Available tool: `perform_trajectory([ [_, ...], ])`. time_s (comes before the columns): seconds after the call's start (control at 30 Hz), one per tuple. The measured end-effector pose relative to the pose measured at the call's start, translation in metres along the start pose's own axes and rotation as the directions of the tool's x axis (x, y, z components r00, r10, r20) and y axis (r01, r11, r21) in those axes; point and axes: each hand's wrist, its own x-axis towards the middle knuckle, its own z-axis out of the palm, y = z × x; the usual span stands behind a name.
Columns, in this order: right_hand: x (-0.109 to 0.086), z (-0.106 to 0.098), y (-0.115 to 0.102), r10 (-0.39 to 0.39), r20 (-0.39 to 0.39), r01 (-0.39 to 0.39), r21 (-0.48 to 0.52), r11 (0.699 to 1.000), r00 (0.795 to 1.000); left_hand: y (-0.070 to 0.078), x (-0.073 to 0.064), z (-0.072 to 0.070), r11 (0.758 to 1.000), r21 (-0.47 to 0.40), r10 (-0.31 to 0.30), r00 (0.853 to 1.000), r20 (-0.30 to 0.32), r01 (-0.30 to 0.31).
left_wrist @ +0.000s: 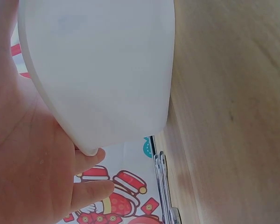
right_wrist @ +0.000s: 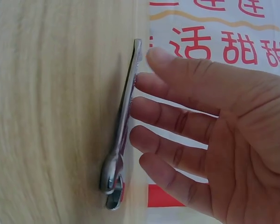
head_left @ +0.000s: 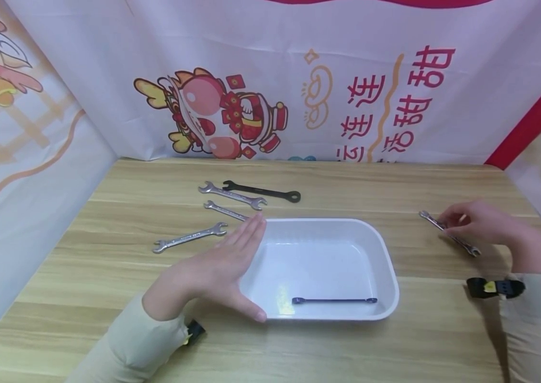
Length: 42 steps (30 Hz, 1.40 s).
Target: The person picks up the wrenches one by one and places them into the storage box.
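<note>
My left hand [head_left: 215, 271] spans the left end of a white tray [head_left: 387, 266]. Its fingers are straight, with the thumb spread towards the near side; the left wrist view shows the palm beside the tray's outer wall [left_wrist: 98, 70]. Inside the tray, a dark slim wrench [head_left: 334, 301] lies along the near side. At the right, my right hand [head_left: 485, 226] is over a silver wrench [head_left: 464, 244] on the table. In the right wrist view, loosely bent fingers are at this wrench [right_wrist: 126, 112], and the thumb is apart from it.
Left of and behind the tray lie silver open-end wrenches [head_left: 189, 238], [head_left: 232, 196], a smaller silver wrench [head_left: 224, 210] partly behind my left fingers, and a black wrench [head_left: 263, 190]. A printed cloth [head_left: 260, 32] hangs behind the wooden table [head_left: 83, 255].
</note>
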Motion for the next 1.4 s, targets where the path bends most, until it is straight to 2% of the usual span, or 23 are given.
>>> perform_trajectory([
  [0.4,0.005,0.007,-0.007,-0.009,0.076,0.006,0.037,0.999,0.997,0.000,0.000,0.000,1.000,0.009,0.005,1.000,-0.003,-0.005],
  [0.87,0.008,0.010,-0.013,-0.014,0.082,0.016,-0.016,1.000,0.997,-0.001,0.001,0.000,1.000,0.013,0.006,1.000,0.000,-0.006],
  [1.1,0.007,0.009,-0.015,0.009,0.142,-0.004,-0.035,0.999,0.990,0.000,0.001,0.000,1.000,0.014,0.008,1.000,-0.004,-0.008],
  [1.4,0.010,0.010,-0.019,-0.022,0.085,0.024,-0.015,1.000,0.996,0.001,-0.001,0.000,1.000,0.003,0.008,1.000,-0.004,-0.008],
])
